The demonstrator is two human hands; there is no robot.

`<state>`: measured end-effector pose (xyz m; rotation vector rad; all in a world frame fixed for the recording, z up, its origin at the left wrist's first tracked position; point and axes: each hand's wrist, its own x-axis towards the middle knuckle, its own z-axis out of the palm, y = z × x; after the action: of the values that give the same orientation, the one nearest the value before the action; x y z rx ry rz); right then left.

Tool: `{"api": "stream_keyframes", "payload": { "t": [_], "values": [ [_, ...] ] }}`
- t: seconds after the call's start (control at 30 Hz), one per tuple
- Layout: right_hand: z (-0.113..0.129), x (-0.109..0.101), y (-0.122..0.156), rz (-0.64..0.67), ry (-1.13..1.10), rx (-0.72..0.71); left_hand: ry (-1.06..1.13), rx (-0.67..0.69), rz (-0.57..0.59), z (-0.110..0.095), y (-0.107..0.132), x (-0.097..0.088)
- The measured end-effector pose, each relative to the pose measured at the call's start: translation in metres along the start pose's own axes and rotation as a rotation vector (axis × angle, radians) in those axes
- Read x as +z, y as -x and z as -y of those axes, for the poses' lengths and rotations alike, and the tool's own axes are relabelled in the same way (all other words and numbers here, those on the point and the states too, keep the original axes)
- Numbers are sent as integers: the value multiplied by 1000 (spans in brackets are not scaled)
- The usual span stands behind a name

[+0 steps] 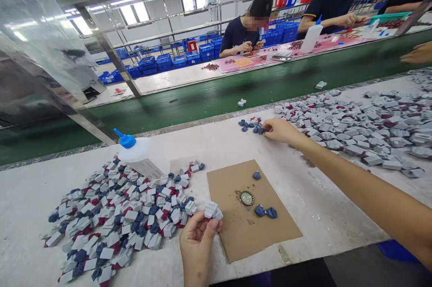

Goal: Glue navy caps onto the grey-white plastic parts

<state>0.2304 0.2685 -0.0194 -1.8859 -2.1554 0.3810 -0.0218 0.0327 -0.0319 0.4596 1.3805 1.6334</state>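
My left hand [197, 239] is near the table's front edge, closed on a small white part [212, 210] pinched at its fingertips. My right hand [280, 130] reaches far forward, fingers curled on a little group of blue pieces [251, 126] at the back of the table. Between the hands lies a brown cardboard sheet [236, 233] with a small round glue-filled cap [247, 198] and three loose blue pieces [266, 211] on it. A heap of white, blue and dark red parts [118, 215] lies left of my left hand.
A squeeze bottle with a blue nozzle [140, 154] lies on the left heap. A large pile of grey-white parts [367, 129] covers the right side. Behind runs a green conveyor belt [219, 96]; other people work at the bench beyond it.
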Motion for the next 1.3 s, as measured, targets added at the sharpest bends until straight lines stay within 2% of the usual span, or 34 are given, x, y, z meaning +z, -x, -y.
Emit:
{"api": "stream_keyframes", "payload": {
  "t": [0.1,0.2,0.4,0.5,0.67,0.93,1.07,1.17,1.23,1.3],
  "values": [
    [5,-8,17,19,-135,-44,-7,-21,8,1,0,-1],
    [24,-11,48,50,-259,-93,8,-31,34,2,0,-2],
    [82,2,123,318,-790,-135,-32,-36,147,4,-7,-8],
    [94,13,143,261,-676,-258,-57,-53,226,6,-10,-14],
    [82,31,149,41,-322,-571,-54,-41,268,8,-10,-17],
    [79,41,153,-7,-237,-773,-8,-49,289,7,-8,-13],
    [85,32,157,-14,-311,-713,77,-93,195,-1,7,-5],
    [98,16,166,6,-506,-464,126,-153,187,-6,20,1],
    [110,6,173,81,-683,-291,134,-186,205,-9,25,4],
    [120,-2,179,147,-826,-200,143,-206,222,-10,28,6]
  ]
}}
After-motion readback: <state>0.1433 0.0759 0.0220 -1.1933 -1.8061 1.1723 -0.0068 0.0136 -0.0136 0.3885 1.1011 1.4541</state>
